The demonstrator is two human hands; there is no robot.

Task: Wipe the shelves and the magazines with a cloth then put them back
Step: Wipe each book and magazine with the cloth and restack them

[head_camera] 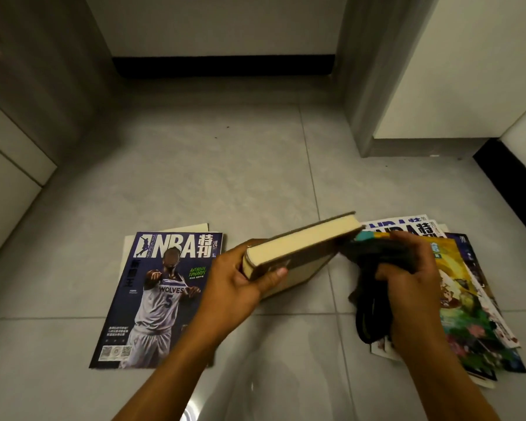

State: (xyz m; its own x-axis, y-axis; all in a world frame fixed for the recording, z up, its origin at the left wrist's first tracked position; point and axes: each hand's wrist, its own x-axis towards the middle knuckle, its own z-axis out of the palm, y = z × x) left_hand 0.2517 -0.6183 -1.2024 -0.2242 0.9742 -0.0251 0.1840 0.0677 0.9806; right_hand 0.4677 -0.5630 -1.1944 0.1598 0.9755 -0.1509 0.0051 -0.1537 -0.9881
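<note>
Low in the middle of the frame, the left hand [237, 279] grips a thick book [298, 250] held tilted above the floor [225, 165]. The right hand [407, 268] clutches a dark cloth [374, 268] pressed to the book's end. An NBA magazine [161, 296] lies at lower left, and a magazine pile [468, 299] lies at lower right.

Right pile [480, 314] — lower magazines' covers mostly hidden.

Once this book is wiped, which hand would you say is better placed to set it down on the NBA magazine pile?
Left, probably. The left hand already grips the book and sits right beside the NBA magazine; the right hand is busy holding the cloth.
</note>
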